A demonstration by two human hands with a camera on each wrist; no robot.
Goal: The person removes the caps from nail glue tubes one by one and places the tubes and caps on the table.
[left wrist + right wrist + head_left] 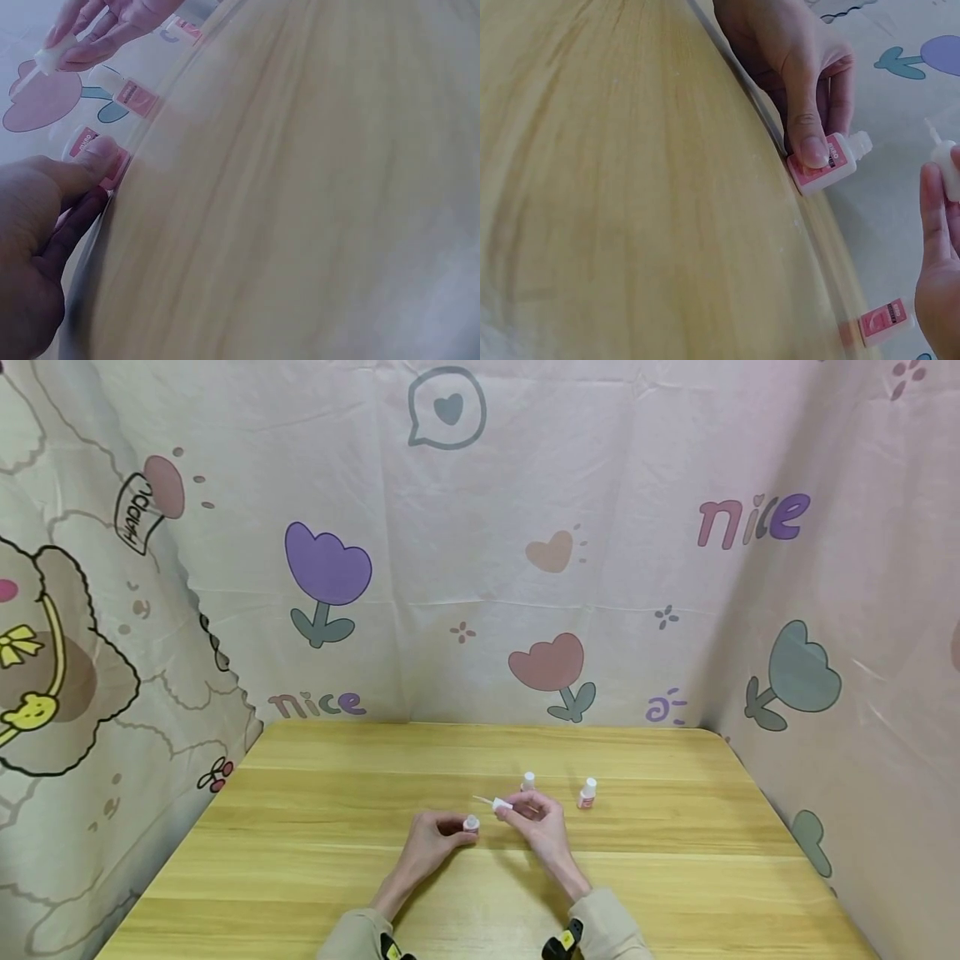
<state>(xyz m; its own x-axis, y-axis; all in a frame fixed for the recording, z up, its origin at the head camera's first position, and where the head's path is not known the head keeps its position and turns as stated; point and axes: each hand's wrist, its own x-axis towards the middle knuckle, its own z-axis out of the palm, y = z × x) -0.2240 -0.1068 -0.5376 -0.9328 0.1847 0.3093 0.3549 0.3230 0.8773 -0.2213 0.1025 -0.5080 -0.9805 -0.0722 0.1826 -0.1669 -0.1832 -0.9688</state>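
In the head view my left hand pinches a small white bottle with a pink label between thumb and fingers. The bottle stands upright on the table, and the right wrist view shows its bare neck without a cap. Just to the right and slightly higher, my right hand holds a white brush cap by its sides. A thin applicator stem sticks out of the cap toward the left, apart from the bottle. The left thumb covers part of the label in the left wrist view.
Two more capped bottles of the same kind stand on the wooden table: one bottle partly behind the right hand, another bottle farther right. A printed cloth hangs behind the table and along both sides.
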